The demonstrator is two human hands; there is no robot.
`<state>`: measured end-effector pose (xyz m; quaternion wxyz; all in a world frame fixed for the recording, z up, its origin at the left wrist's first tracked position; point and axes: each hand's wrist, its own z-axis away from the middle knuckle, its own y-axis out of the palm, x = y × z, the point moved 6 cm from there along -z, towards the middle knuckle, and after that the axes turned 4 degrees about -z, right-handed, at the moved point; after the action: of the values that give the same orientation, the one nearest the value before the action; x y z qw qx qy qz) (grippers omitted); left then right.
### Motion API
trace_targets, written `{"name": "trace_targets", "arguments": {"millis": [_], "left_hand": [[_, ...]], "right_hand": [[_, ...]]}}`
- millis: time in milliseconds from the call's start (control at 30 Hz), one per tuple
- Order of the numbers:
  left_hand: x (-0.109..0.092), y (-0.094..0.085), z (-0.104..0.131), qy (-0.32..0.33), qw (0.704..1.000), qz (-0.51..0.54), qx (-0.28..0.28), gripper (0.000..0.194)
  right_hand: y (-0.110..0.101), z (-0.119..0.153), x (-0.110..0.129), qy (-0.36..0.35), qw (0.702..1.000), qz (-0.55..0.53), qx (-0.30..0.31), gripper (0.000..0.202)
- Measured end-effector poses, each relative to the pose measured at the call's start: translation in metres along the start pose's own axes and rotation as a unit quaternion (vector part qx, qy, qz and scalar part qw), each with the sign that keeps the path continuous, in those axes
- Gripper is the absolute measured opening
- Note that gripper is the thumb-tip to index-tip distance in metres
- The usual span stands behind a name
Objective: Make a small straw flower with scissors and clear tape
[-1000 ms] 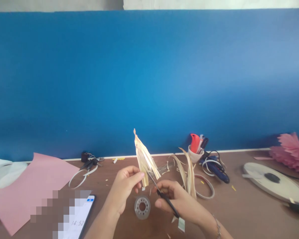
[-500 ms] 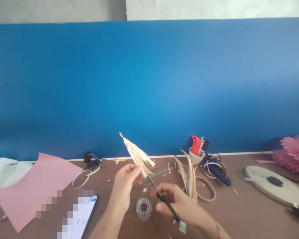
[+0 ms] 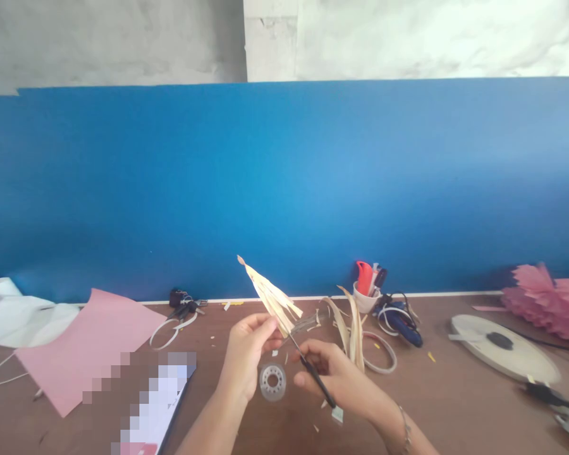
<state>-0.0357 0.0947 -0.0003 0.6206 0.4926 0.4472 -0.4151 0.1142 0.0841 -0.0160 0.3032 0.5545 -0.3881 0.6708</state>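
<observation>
My left hand pinches a fan of pale dried husk strips, narrow at its upper tip and split into strips lower down. In my right hand are black-handled scissors, whose blades reach up to the lower end of the strips near my left fingers. Whether the blades are parted is too small to tell. A clear tape roll lies on the table between my wrists. More dried husks stand just behind my right hand.
Along the back are a white cup of pens, a blue glue gun and a cable bundle. Pink paper and a phone lie left. Right are an oval cream object and pink ruffled paper.
The camera view has tilted upward, showing more wall. Both hands keep nearly the same pose, with the scissor blades still at the lower end of the husk strips.
</observation>
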Motion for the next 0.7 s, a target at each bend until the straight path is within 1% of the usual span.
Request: {"name": "trace_targets", "arguments": {"millis": [133, 200, 400, 533, 700], "left_hand": [[-0.008, 0.0, 0.013, 0.015, 1.0, 0.0, 0.006, 0.021], [-0.013, -0.001, 0.02, 0.025, 1.0, 0.005, 0.006, 0.02], [-0.026, -0.006, 0.037, 0.052, 0.999, 0.009, -0.008, 0.02], [-0.029, -0.01, 0.039, 0.068, 0.997, -0.004, -0.022, 0.02], [-0.031, -0.01, 0.036, 0.084, 0.996, -0.023, -0.014, 0.021]], "right_hand": [[0.004, 0.008, 0.003, -0.008, 1.0, 0.001, 0.003, 0.024], [0.007, 0.013, 0.009, -0.017, 1.0, 0.011, 0.006, 0.02], [0.014, 0.023, 0.027, -0.042, 0.999, 0.03, 0.002, 0.017], [0.018, 0.025, 0.03, -0.044, 0.998, 0.046, 0.006, 0.017], [0.016, 0.024, 0.035, -0.035, 0.997, 0.074, 0.003, 0.014]]}}
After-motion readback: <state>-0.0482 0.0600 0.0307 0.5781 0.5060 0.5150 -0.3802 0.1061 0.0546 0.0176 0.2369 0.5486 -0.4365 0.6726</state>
